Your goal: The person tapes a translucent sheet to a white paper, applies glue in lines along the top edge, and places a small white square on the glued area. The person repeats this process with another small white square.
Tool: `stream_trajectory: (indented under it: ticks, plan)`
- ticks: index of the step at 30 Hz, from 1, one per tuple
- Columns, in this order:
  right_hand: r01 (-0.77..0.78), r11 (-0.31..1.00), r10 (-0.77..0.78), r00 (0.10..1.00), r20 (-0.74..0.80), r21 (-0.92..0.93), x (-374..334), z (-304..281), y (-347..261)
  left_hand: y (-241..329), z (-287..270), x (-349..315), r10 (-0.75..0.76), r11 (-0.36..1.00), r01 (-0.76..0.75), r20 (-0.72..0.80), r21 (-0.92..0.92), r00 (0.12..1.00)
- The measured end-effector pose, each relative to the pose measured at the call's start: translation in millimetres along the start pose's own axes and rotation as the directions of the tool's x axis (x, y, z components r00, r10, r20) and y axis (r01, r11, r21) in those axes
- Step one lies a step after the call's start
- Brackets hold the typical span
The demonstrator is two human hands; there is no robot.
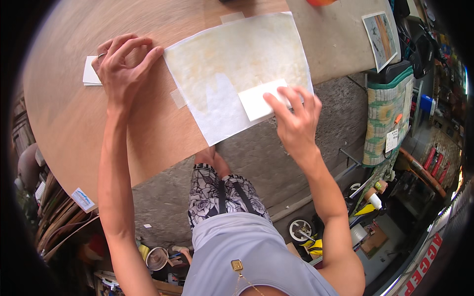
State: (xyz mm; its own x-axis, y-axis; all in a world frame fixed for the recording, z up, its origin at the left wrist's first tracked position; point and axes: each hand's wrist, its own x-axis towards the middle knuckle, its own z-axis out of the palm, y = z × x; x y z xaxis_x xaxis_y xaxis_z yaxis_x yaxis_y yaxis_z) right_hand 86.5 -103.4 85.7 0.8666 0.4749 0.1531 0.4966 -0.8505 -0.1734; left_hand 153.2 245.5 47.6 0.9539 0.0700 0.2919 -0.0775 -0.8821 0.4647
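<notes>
A white sheet washed with pale yellow-green colour [232,59] lies on the brown board, its near edge reaching past the board's rim. My right hand [298,116], a little blurred, has its thumb and fingers on a small white rectangle of paper or card [256,104] over the sheet's near right part. A paler, bluish-white patch shows in the sheet's lower middle. My left hand [123,66] rests on the board with bent, parted fingers, its thumb tip close to the sheet's left edge. Beside its fingers lies a small white paper [92,71], partly covered by the hand.
Pieces of tape [177,98] sit at the sheet's edges. The brown board [64,118] covers the tabletop's left. A printed picture [380,39] lies at the far right, near a patterned cloth [385,121]. Wood strips [47,217], a bucket [157,258] and a small wheel [300,230] are below.
</notes>
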Motion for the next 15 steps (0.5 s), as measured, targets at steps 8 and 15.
stream_trajectory:
  ticks: [8, 15]
  plan:
    - [-0.043, 0.996, 0.044, 0.999, 0.013, -0.084, -28, -37, 19, 9, -5, 1, -0.034, 0.998, 0.034, 0.002, 0.057, 0.999]
    - [-0.06, 0.995, 0.06, 0.998, -0.005, -0.077, -32, -18, 46, 6, 0, 2, -0.027, 0.999, 0.027, 0.003, 0.042, 1.0]
